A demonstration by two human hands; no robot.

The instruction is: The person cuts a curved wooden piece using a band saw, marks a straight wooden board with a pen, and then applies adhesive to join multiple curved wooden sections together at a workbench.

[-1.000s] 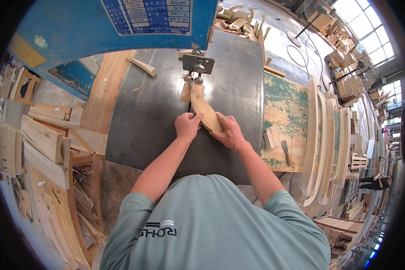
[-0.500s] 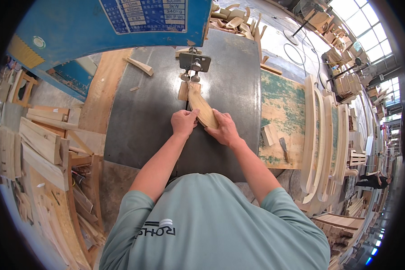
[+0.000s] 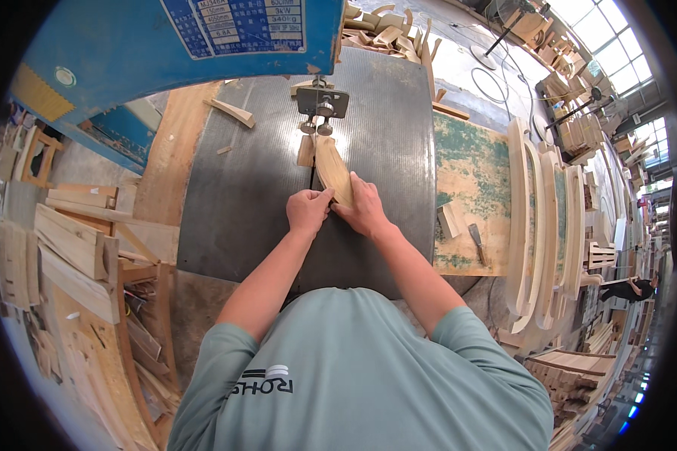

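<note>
A curved piece of wood lies on the grey metal table of a blue bandsaw. Its far end is at the blade, just below the blade guide. My right hand is closed round the near end from the right side. With fingers pinched, my left hand grips the same end from the left, close to my right fingertips. A small wood offcut rests left of the blade, beside the curved piece.
Another offcut lies at the table's far left. On the green-stained board to the right are a wood block and a scraper-like tool. Long curved wooden parts stand beyond it. Stacked boards sit at left.
The near end of the curved wood has swung left, so the piece lies straighter. My right hand has shifted left with it, toward my left hand, which has barely moved.
</note>
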